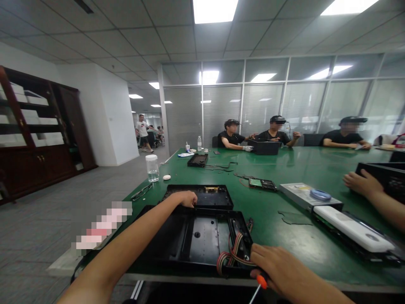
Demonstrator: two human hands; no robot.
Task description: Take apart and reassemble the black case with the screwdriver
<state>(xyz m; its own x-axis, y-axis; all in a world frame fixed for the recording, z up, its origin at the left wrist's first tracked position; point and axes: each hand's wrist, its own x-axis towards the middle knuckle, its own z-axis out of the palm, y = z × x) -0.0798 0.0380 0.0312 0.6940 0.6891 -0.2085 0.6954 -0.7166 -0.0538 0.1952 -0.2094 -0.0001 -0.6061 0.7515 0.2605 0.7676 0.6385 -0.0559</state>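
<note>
Gripping an orange-handled screwdriver [261, 283], the right hand [278, 266] rests at the near right corner of the open black case [193, 240], its fingers curled around the handle just beside a bundle of ribbon cables [232, 255] spilling over the edge. The left hand [186, 198] reaches across to the far rim, fingers pressed down where the case meets a second black tray [205, 195] behind it. The case already lies open and largely bare inside, so the dismantling looks well along; the cables and whatever fasteners remain by that corner are seemingly what is left. On the green counter [284, 169] a co-worker's hand [362, 183] rests at the right.
</note>
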